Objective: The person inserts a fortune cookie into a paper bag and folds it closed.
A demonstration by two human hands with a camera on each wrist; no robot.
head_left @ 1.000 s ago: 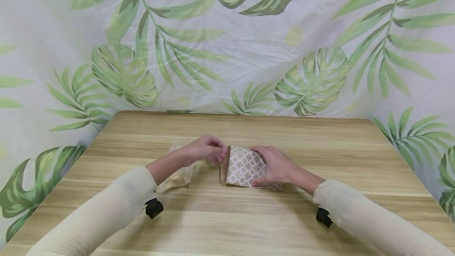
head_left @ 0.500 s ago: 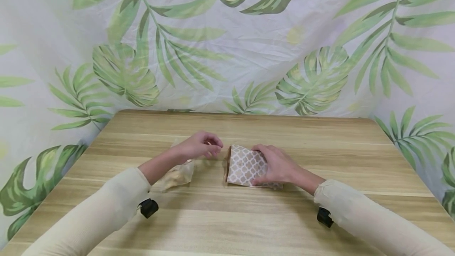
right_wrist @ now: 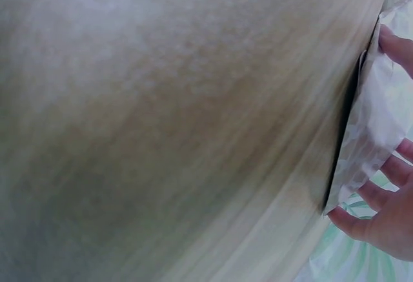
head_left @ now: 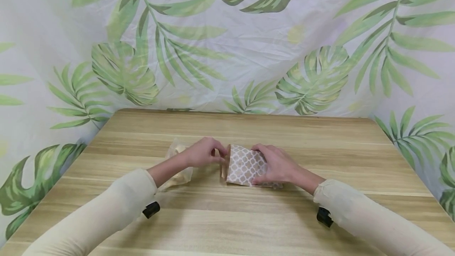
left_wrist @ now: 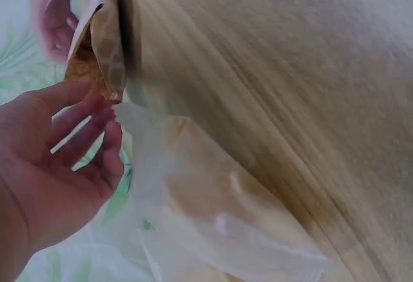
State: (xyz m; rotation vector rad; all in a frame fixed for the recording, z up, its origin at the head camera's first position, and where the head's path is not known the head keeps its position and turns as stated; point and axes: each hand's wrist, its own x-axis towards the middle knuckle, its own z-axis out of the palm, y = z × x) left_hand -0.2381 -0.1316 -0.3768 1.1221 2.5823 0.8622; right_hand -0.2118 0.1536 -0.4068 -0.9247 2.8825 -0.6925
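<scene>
A small brown paper bag (head_left: 243,165) with a white lattice print lies on the wooden table (head_left: 249,220), its mouth facing left. My right hand (head_left: 277,165) grips the bag, fingers over the top and thumb at the near edge; the right wrist view shows the bag (right_wrist: 371,120) between those fingers (right_wrist: 387,221). My left hand (head_left: 204,154) is at the bag's mouth, fingertips touching its edge. In the left wrist view that hand (left_wrist: 58,166) is loosely spread and holds nothing, right beside the mouth (left_wrist: 103,43). A crumpled clear plastic bag (left_wrist: 213,211) lies under my left forearm.
The clear plastic bag (head_left: 176,177) has something tan inside. A leaf-print cloth (head_left: 227,50) hangs close behind and to both sides of the table. Bare wood stretches in front of and behind the hands.
Half a second ago my left hand had drawn a little away from the paper bag's mouth; now it is back at the mouth. The right hand and the bag have stayed put.
</scene>
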